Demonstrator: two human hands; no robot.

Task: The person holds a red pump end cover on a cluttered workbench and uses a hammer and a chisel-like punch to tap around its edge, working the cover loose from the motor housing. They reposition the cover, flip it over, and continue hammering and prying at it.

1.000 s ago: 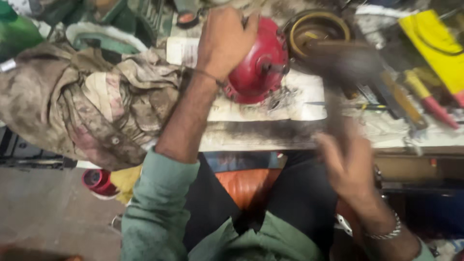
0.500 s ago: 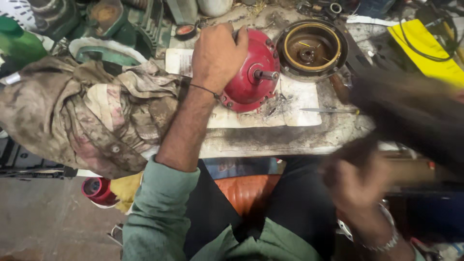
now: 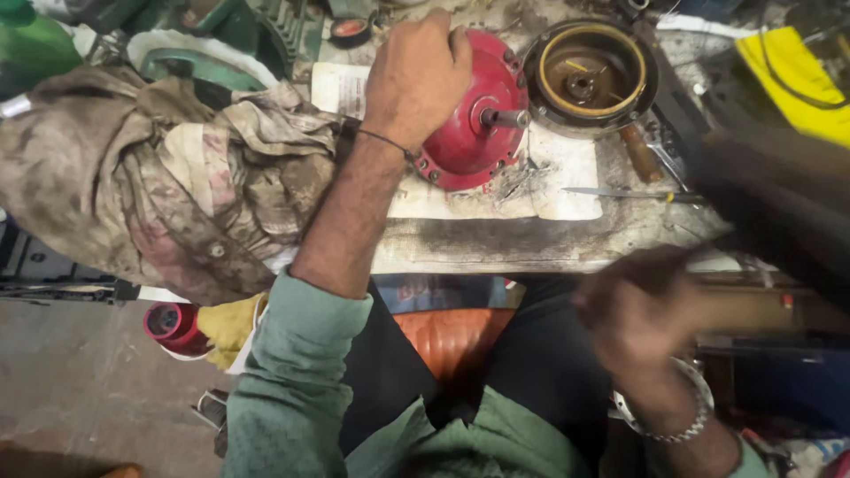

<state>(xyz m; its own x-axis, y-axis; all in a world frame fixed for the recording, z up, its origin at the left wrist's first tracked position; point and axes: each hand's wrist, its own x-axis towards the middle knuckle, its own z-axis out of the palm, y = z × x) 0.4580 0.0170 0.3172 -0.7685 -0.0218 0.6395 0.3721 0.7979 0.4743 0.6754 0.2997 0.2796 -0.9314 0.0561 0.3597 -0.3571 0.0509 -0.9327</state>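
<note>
Left hand (image 3: 416, 75) down flat on top of the round red metal housing (image 3: 474, 124), fingers curled over its far edge, gripping it firmly against the workbench. Red housing lying on its side on a stained white paper sheet (image 3: 549, 181), stubby steel shaft (image 3: 506, 117) poking out toward the right. Thin dark band round the left wrist, green sleeve pushed up the forearm.

Right hand (image 3: 642, 310) low in front of the bench edge, smeared with motion blur, closed round a long dark object (image 3: 779, 212) that streaks up and right; kind of object impossible to tell. Silver chain bracelet (image 3: 682, 420) at the right wrist.

Just right of the red housing, almost touching it, an open round black casing with a brass-coloured rim (image 3: 589, 75). Slim screwdriver (image 3: 629, 192) lying flat on the bench below that casing. Heap of grimy, oil-stained cloth (image 3: 150, 177) filling the left of the bench, touching the left forearm. Yellow plastic piece (image 3: 797, 80) far right.
</note>
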